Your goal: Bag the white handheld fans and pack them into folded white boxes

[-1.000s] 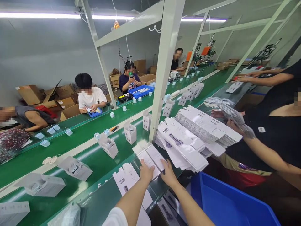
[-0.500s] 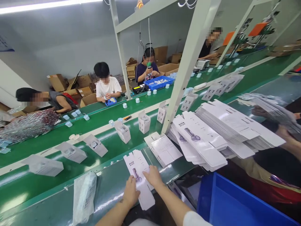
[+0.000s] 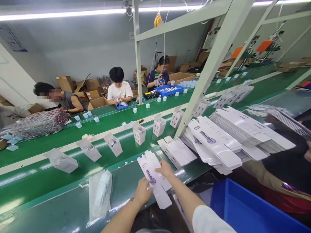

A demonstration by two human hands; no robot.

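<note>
A flat, unfolded white box [image 3: 161, 194] with a printed picture is held over the near edge of the bench. My left hand [image 3: 143, 191] is closed on its left edge, thumb on the printed face. On its right side, higher up, my right hand [image 3: 166, 170] grips it with the thumb on top; the fingers behind are hidden. Beyond my right hand lies a small pile of flattened boxes [image 3: 176, 152]. A clear plastic bag [image 3: 100, 195] with pale contents lies to the left of my left hand.
Large stacks of flat boxes [image 3: 213, 140] lie right, beside a slanted white post [image 3: 213, 71]. Open filled boxes [image 3: 114, 145] stand along the green conveyor belt [image 3: 94, 174]. A blue bin [image 3: 252, 207] sits lower right. Co-workers sit across the belt; another person is at the right.
The view has turned up and left, so the scene sits further right and lower. My right hand is slightly higher along the flat box. The right-hand person's sheaf of flat boxes has moved away rightward.
</note>
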